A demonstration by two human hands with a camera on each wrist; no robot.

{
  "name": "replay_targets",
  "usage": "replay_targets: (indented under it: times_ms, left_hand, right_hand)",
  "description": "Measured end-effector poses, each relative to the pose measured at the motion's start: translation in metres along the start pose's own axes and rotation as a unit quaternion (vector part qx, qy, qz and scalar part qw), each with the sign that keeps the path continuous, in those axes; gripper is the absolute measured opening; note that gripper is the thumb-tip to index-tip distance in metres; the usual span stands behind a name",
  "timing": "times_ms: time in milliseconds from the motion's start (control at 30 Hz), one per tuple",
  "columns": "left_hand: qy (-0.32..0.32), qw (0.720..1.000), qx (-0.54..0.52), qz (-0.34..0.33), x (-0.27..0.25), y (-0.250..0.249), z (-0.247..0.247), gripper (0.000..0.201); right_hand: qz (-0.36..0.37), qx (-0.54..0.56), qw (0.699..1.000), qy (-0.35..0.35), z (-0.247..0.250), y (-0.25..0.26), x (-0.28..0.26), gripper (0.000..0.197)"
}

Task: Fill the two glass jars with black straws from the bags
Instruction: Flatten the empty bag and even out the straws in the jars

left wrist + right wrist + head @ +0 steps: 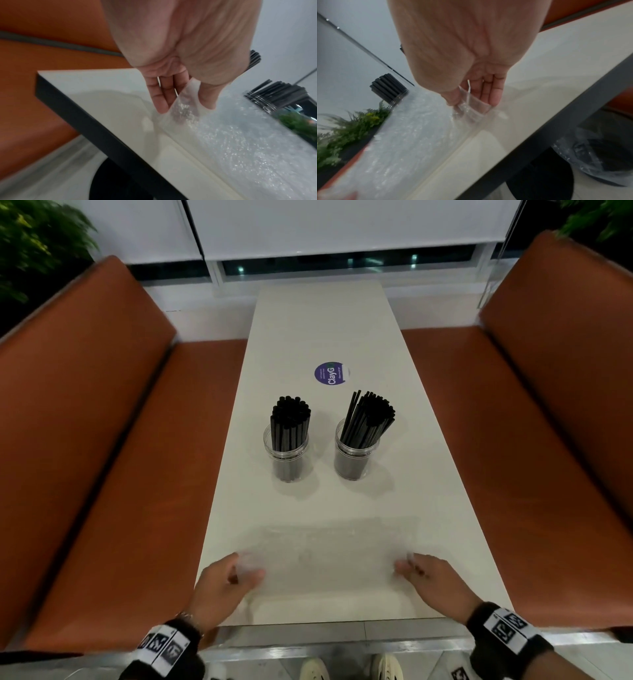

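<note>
Two glass jars stand mid-table, the left jar (289, 455) and the right jar (354, 455), each packed with black straws (290, 419). A clear empty plastic bag (329, 556) lies stretched flat across the near end of the white table (322, 330). My left hand (236, 573) pinches the bag's left end (185, 108) between thumb and fingers. My right hand (416, 568) pinches its right end (471, 106) the same way. The right jar's straws (278, 92) show beyond the bag in the left wrist view, the left jar's straws (388, 86) in the right wrist view.
Orange bench seats (113, 457) flank the table on both sides. A round purple sticker (330, 373) lies behind the jars. A bin lined with clear plastic (597, 162) stands on the floor under the table's right side. My shoes (315, 669) show below the near edge.
</note>
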State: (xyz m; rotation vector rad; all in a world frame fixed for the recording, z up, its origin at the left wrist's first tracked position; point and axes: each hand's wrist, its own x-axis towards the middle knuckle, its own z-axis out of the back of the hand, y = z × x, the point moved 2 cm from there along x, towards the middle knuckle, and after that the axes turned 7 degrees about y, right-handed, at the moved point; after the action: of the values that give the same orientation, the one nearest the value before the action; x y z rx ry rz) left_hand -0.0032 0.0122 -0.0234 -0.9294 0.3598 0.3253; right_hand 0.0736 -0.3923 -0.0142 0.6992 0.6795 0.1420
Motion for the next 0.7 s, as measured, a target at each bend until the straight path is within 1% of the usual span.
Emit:
replay_targets:
  times_ms: [33,67,133,167,200,233,267,300,333,367,400,433,467,533,567,600,667,700]
  left_hand:
    - [-0.012,1.0,-0.015,0.02,0.008,0.002,-0.005,0.046]
    - [-0.019,0.999,-0.022,0.04,0.014,0.0,-0.01,0.046]
    - [-0.041,0.995,-0.014,0.088,0.021,-0.004,-0.019,0.031]
    - [-0.05,0.993,-0.004,0.104,0.023,-0.007,-0.022,0.03]
    - [-0.057,0.992,0.011,0.111,0.023,-0.01,-0.025,0.047]
    - [-0.061,0.991,0.031,0.118,0.024,-0.014,-0.029,0.066]
    - [-0.063,0.989,0.049,0.121,0.025,-0.016,-0.032,0.08]
    - [-0.063,0.988,0.068,0.127,0.025,-0.02,-0.035,0.088]
    - [-0.06,0.986,0.089,0.131,0.024,-0.025,-0.038,0.09]
    - [-0.058,0.983,0.112,0.136,0.025,-0.029,-0.041,0.089]
    - [-0.052,0.98,0.134,0.139,0.025,-0.033,-0.042,0.086]
    - [-0.045,0.978,0.149,0.14,0.026,-0.037,-0.043,0.083]
    - [-0.039,0.978,0.154,0.136,0.028,-0.04,-0.043,0.078]
    - [-0.03,0.983,0.139,0.117,0.03,-0.046,-0.042,0.065]
    - [-0.027,0.987,0.118,0.106,0.03,-0.049,-0.042,0.061]
    - [-0.017,0.991,0.088,0.1,0.03,-0.051,-0.042,0.064]
    - [0.016,0.996,0.035,0.086,0.03,-0.058,-0.041,0.082]
    - [0.035,0.996,0.033,0.071,0.031,-0.063,-0.039,0.093]
  right_hand:
    - [-0.018,0.001,1.0,-0.005,-0.001,0.0,0.003,0.042]
    - [-0.039,-0.005,0.999,-0.015,-0.001,-0.002,0.006,0.043]
    - [-0.073,-0.012,0.996,-0.05,-0.002,-0.003,0.014,0.047]
    - [-0.086,-0.008,0.994,-0.069,-0.003,-0.003,0.017,0.046]
    - [-0.099,0.001,0.991,-0.089,-0.003,-0.001,0.019,0.041]
    - [-0.114,0.006,0.988,-0.103,-0.004,0.0,0.019,0.03]
    - [-0.126,0.01,0.986,-0.108,-0.005,0.003,0.018,0.027]
    - [-0.133,0.008,0.985,-0.108,-0.006,0.004,0.019,0.043]
    - [-0.135,0.014,0.985,-0.102,-0.007,0.005,0.02,0.062]
    - [-0.143,0.024,0.985,-0.098,-0.007,0.006,0.021,0.076]
    - [-0.153,0.034,0.983,-0.091,-0.006,0.007,0.022,0.083]
    - [-0.166,0.039,0.982,-0.079,-0.004,0.009,0.024,0.083]
    - [-0.174,0.036,0.982,-0.069,-0.002,0.007,0.026,0.076]
    - [-0.184,0.012,0.982,-0.044,0.003,0.006,0.029,0.045]
    - [-0.178,0.012,0.983,-0.037,0.006,0.005,0.03,0.034]
    - [-0.166,0.028,0.985,-0.034,0.008,0.004,0.03,0.026]
    - [-0.136,0.066,0.988,-0.029,0.014,0.004,0.029,0.016]
    - [-0.12,0.081,0.989,-0.023,0.018,0.005,0.027,0.014]
